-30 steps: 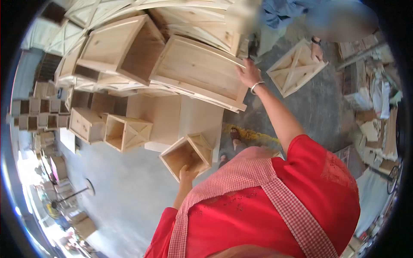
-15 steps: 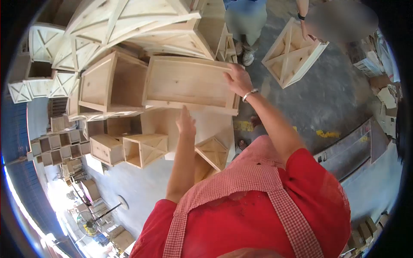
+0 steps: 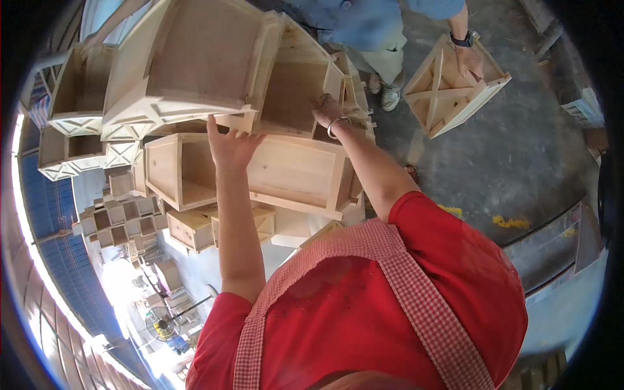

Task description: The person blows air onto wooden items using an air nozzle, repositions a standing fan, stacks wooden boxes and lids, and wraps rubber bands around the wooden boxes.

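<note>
My left hand is raised with its fingers spread, the fingertips at the lower edge of an upper wooden box. Some of those fingertips are hidden by the edge. Farther right, my right hand is closed at the edge of an open-fronted wooden box, its fingers partly hidden. Whether these two upper parts form one piece I cannot tell. Beneath both hands lies a long pale wooden box with a framed panel, beside an open compartment.
A co-worker's hand with a dark watch rests on a wooden crate with cross braces on the floor. Another person's arm reaches in at upper left. Stacked boxes and a standing fan are lower left.
My hands have left the long panelled box and moved up to the upper boxes. The view has shifted upward, and the upper boxes now show their open insides.
</note>
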A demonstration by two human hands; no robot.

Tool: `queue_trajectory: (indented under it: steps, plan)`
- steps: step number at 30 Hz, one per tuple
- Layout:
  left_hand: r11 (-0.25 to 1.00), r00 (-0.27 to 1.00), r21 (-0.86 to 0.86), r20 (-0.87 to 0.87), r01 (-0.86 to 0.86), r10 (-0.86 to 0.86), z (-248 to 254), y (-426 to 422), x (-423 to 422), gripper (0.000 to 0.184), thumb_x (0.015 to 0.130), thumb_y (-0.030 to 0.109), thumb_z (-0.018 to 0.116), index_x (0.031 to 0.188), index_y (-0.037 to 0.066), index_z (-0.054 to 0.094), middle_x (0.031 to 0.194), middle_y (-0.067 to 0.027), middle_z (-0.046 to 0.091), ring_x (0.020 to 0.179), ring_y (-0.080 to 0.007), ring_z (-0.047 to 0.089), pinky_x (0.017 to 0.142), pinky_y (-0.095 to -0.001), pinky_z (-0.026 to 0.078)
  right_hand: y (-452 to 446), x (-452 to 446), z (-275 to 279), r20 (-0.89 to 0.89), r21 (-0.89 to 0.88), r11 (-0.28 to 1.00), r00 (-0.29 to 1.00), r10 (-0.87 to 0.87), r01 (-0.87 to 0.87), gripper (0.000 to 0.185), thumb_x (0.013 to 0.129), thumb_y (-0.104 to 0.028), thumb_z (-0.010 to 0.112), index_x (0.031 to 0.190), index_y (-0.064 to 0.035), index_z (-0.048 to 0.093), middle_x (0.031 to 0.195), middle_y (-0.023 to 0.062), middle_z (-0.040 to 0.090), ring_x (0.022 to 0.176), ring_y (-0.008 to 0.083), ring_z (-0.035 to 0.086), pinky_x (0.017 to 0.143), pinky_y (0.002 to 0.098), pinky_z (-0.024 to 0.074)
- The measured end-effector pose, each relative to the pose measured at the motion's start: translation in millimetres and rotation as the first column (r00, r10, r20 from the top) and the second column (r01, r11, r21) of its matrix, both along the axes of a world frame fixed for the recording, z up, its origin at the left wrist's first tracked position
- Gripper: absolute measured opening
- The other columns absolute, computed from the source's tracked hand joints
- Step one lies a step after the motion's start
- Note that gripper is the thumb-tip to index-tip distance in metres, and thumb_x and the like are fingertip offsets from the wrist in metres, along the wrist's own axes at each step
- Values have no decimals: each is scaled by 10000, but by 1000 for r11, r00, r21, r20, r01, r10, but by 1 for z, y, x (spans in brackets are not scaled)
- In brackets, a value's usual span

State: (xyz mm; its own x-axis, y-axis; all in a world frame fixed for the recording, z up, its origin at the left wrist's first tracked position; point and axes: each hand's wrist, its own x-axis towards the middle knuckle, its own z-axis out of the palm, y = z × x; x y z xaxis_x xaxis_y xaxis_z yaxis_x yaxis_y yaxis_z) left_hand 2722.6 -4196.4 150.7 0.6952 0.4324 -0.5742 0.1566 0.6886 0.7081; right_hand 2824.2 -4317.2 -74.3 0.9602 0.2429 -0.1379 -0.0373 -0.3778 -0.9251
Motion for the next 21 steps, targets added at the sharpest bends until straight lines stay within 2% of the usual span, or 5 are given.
queue_trajectory:
  steps: [2, 9, 14, 18, 21]
  plan:
    - [1000, 999, -6, 32, 5, -5, 2, -5, 1, 1016, 769, 641, 528, 1395, -13, 65, 1411, -194, 114, 1288, -390, 220, 1029, -571, 235, 9, 3, -3, -161, 54, 994, 983, -83, 92, 531, 852, -393, 512, 1043, 102, 475, 962, 307, 585, 939, 434, 565, 814, 458, 461]
    - [996, 994, -89, 104, 31, -22, 0, 20, 10, 876, 786, 674, 470, 1379, 87, 205, 1391, -133, 276, 1241, -358, 317, 989, -587, 268, 32, 7, -37, -124, 13, 989, 981, -147, 150, 389, 856, -324, 489, 1038, 18, 527, 960, 298, 572, 977, 409, 544, 809, 450, 465]
    - [998, 997, -29, 67, 51, -49, 0, 21, 6, 737, 833, 603, 478, 1342, 116, 265, 1336, -115, 348, 1179, -336, 382, 930, -532, 347, 42, 5, -62, 351, -240, 969, 936, 32, 57, 217, 857, -215, 428, 941, -158, 620, 852, 238, 570, 823, 411, 538, 772, 441, 468]
    - [995, 998, -97, 63, 14, -8, 3, 16, 7, 684, 859, 561, 468, 1331, 99, 290, 1313, -116, 376, 1160, -315, 394, 940, -490, 330, 70, 8, -96, 250, -201, 949, 950, -189, 242, 215, 839, -182, 434, 952, -162, 616, 862, 245, 571, 858, 389, 553, 766, 437, 469]
    - [999, 1000, -33, 13, -5, 5, -4, 16, 3, 621, 880, 497, 468, 1322, 91, 307, 1300, -119, 392, 1147, -299, 403, 955, -478, 309, 32, -1, -35, 20, 5, 958, 958, -287, 287, 209, 803, -199, 494, 938, -91, 612, 860, 243, 573, 876, 370, 563, 755, 430, 474]
